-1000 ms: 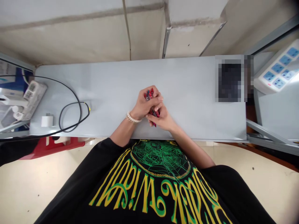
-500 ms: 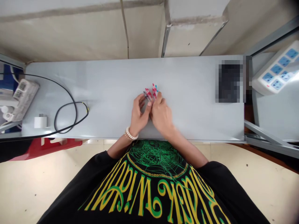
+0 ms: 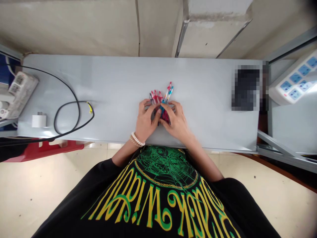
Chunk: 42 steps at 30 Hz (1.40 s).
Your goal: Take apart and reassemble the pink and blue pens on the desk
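Several pens lie in a loose bunch at the middle of the table, with red pens [image 3: 154, 97] fanned at the left and a light blue pen [image 3: 168, 94] slanting up to the right. A dark pen [image 3: 150, 96] shows at the bunch's left edge. My left hand [image 3: 147, 117], with a beaded bracelet on its wrist, curls round the left side, its thumb pressed on the pens. From the right, my right hand [image 3: 176, 119] grips the bunch, its index finger at the blue pen and its thumb lower down. Fingers hide the pens' middles.
On the grey table [image 3: 111, 82] a black cable [image 3: 80, 115] loops at the left beside a white charger plug [image 3: 39, 119]. A power strip [image 3: 19, 94] stands farther left. A blurred dark object [image 3: 246, 87] lies at the right, near another power strip [image 3: 294, 82].
The right hand's fingers have spread over the bunch, and more of the blue pen and red pens shows. The pens are fanned wider. The view has shifted slightly.
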Each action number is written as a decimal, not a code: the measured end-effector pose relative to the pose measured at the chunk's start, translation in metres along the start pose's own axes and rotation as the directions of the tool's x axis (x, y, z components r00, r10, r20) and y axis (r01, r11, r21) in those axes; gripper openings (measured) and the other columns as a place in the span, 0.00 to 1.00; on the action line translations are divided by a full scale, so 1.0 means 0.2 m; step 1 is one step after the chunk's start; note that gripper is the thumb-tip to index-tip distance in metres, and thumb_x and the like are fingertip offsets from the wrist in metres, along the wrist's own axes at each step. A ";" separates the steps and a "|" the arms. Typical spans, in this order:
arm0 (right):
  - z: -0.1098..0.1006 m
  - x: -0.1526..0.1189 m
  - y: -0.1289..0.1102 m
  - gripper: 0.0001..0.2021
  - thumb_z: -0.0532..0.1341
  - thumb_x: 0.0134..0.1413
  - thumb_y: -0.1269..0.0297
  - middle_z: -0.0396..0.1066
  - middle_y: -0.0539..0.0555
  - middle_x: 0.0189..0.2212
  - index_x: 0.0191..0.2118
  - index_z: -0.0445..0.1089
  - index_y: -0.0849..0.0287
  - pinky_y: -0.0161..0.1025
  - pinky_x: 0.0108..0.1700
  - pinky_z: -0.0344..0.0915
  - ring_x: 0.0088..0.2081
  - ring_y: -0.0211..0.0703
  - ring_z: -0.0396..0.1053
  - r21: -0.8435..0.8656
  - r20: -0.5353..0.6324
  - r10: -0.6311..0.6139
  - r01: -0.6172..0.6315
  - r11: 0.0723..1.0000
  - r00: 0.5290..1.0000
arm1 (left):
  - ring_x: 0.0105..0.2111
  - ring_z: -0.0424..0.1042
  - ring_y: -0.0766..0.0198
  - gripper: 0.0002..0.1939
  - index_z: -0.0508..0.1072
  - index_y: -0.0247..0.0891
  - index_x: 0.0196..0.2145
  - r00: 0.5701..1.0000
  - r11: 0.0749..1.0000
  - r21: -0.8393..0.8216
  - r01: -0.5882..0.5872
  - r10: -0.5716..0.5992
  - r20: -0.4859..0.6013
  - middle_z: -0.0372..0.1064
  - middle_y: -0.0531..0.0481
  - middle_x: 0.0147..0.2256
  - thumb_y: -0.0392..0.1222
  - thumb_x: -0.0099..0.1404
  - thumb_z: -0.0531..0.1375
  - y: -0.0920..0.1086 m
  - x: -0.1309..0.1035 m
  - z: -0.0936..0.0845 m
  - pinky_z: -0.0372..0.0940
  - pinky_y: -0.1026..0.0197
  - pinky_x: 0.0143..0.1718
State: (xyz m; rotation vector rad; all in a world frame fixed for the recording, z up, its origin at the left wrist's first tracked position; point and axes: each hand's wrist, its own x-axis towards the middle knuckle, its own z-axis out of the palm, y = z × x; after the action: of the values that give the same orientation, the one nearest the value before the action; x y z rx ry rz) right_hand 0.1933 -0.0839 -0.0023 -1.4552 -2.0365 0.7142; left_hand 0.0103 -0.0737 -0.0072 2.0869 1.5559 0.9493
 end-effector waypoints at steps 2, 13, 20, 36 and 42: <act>-0.01 0.05 0.04 0.26 0.64 0.66 0.59 0.56 0.65 0.65 0.68 0.65 0.51 0.68 0.66 0.67 0.63 0.63 0.64 -0.002 -0.006 -0.031 0.031 1.000 0.999 | 0.55 0.73 0.53 0.17 0.78 0.38 0.52 1.000 0.999 0.036 0.003 -0.003 0.005 0.66 0.37 0.56 0.51 0.78 0.57 0.00 0.03 -0.01 0.73 0.45 0.61; -0.03 0.10 0.13 0.09 0.61 0.68 0.63 0.67 0.58 0.48 0.51 0.73 0.53 0.51 0.48 0.78 0.43 0.46 0.74 0.086 -0.149 0.015 -0.002 0.996 0.989 | 0.53 0.73 0.49 0.16 0.69 0.39 0.55 0.998 0.991 0.120 0.051 -0.056 0.033 0.65 0.37 0.54 0.46 0.74 0.63 0.02 0.05 -0.01 0.74 0.42 0.57; -0.06 0.07 0.13 0.11 0.60 0.64 0.69 0.72 0.56 0.45 0.50 0.72 0.53 0.47 0.47 0.77 0.41 0.45 0.75 0.062 -0.184 0.030 -0.019 0.998 0.982 | 0.59 0.67 0.35 0.27 0.63 0.29 0.60 0.988 0.959 0.258 0.114 -0.137 0.076 0.64 0.24 0.57 0.52 0.74 0.61 0.11 0.09 0.05 0.68 0.32 0.61; 0.00 0.10 0.09 0.16 0.52 0.63 0.73 0.67 0.60 0.44 0.52 0.70 0.56 0.50 0.48 0.73 0.39 0.49 0.67 0.007 -0.114 0.102 -0.101 0.995 0.988 | 0.46 0.76 0.34 0.24 0.67 0.37 0.35 0.966 0.944 0.248 0.217 -0.243 0.083 0.63 0.29 0.48 0.58 0.61 0.70 0.00 0.25 0.21 0.75 0.34 0.49; 0.01 0.09 0.08 0.16 0.50 0.65 0.72 0.66 0.63 0.46 0.53 0.68 0.60 0.51 0.47 0.72 0.40 0.51 0.68 0.004 -0.060 0.107 -0.107 0.994 0.992 | 0.39 0.78 0.42 0.19 0.64 0.39 0.28 0.957 0.912 0.321 0.255 -0.284 0.049 0.62 0.32 0.46 0.52 0.63 0.67 0.02 0.28 0.23 0.76 0.37 0.46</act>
State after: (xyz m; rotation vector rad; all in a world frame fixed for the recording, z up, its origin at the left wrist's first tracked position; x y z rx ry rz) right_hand 0.1980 -0.0622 -0.0118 -1.5757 -1.9247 0.7056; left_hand 0.0538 -0.0180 -0.0205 2.0033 1.9855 0.5256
